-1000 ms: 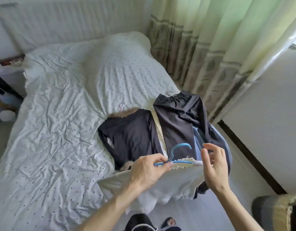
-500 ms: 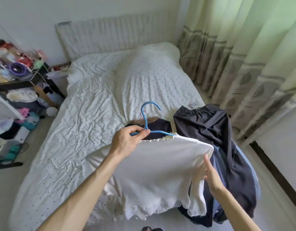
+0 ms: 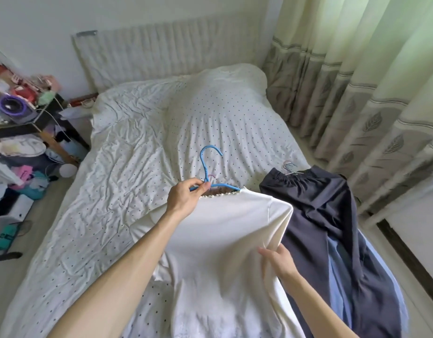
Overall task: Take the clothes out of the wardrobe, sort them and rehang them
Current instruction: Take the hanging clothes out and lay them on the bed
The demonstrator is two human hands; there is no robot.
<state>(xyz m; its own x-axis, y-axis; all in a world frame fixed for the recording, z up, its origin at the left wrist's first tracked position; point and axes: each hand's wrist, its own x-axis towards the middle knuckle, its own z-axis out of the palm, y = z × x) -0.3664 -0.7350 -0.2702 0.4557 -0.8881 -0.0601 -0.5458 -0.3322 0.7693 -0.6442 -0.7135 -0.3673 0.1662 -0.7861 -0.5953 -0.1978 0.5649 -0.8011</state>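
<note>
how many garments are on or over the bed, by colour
white top, on a hanger: 1
dark garment: 1
light blue garment, under the dark one: 1
total: 3
A brown sliver behind the top's neckline is too hidden to count.

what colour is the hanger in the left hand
The hanger pinched by the left hand is light blue; the head view shows it clearly.
</note>
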